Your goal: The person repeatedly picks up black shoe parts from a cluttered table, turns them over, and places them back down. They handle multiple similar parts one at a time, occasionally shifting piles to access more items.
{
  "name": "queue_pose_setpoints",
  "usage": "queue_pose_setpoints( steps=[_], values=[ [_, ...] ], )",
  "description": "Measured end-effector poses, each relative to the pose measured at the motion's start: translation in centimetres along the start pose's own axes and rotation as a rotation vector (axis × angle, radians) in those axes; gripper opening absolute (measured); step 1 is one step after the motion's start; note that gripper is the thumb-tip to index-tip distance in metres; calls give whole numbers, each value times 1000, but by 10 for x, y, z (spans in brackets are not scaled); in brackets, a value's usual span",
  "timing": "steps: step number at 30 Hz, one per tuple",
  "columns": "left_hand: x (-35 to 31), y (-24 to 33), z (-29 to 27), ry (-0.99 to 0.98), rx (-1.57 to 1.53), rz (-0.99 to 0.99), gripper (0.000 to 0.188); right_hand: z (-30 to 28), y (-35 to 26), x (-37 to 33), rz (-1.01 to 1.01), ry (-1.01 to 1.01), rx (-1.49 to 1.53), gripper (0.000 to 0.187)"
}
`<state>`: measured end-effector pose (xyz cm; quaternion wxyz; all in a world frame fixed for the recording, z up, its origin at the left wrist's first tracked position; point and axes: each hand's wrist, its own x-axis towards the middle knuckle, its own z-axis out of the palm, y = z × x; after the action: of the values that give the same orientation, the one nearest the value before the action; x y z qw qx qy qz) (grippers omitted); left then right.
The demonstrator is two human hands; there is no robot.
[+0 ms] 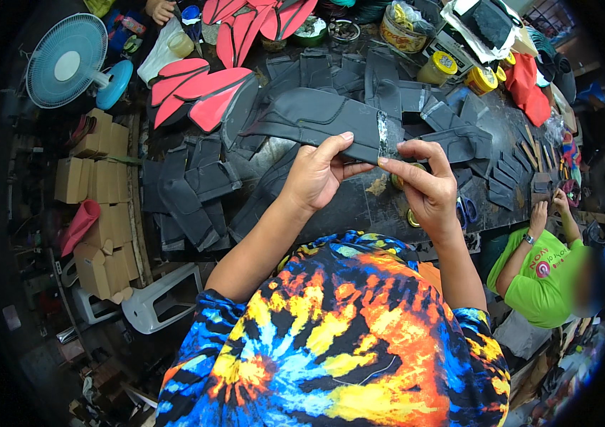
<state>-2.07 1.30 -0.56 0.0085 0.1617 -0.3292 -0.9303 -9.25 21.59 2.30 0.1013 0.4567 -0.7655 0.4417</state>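
Observation:
A flat black shoe upper (316, 117), with stitched seams and a whitish, glue-like strip along its right end, is held up over the table. My left hand (322, 171) grips its lower edge, thumb on top and fingers underneath. At the right end, by the whitish strip, my right hand (430, 186) pinches the lower corner between thumb and curled index finger. More black shoe uppers (195, 178) lie in a heap to the left and behind the held one. Pink-faced black pieces (220, 99) are stacked at the back left.
The dark worktable (352, 213) carries blue-handled scissors (469, 209), yellow-lidded jars (444, 62) and a tub (402, 30). A blue fan (67, 60) and cardboard boxes (103, 220) stand left, near a white plastic stool (156, 306). A co-worker in green (537, 270) works at the right.

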Motion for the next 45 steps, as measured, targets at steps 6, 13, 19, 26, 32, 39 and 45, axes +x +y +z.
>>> queue_pose_setpoints(
  steps=[6, 13, 19, 26, 32, 39, 45],
  values=[
    [1, -1, 0, 38, -4, -5, 27, 5, 1, 2, 207, 20, 56, 40],
    [17, 55, -54, 73, 706, 206, 34, 1, 11, -12, 260, 42, 122, 38],
    [33, 116, -126, 295, 1309, 529, 57, -11, 28, -33, 367, 127, 23, 44],
    [79, 88, -151, 64, 1091, 424, 66, 2, 37, -43, 413, 92, 55, 44],
    [111, 63, -171, -56, 1040, 132, 64, 4, 36, -43, 466, 70, 69, 44],
    [90, 33, -181, 487, 1900, 660, 41, 4, 44, -59, 503, 39, -5, 43],
    [54, -34, -164, 87, 1950, 248, 54, -8, 65, -80, 459, -103, -337, 41]
  ],
)
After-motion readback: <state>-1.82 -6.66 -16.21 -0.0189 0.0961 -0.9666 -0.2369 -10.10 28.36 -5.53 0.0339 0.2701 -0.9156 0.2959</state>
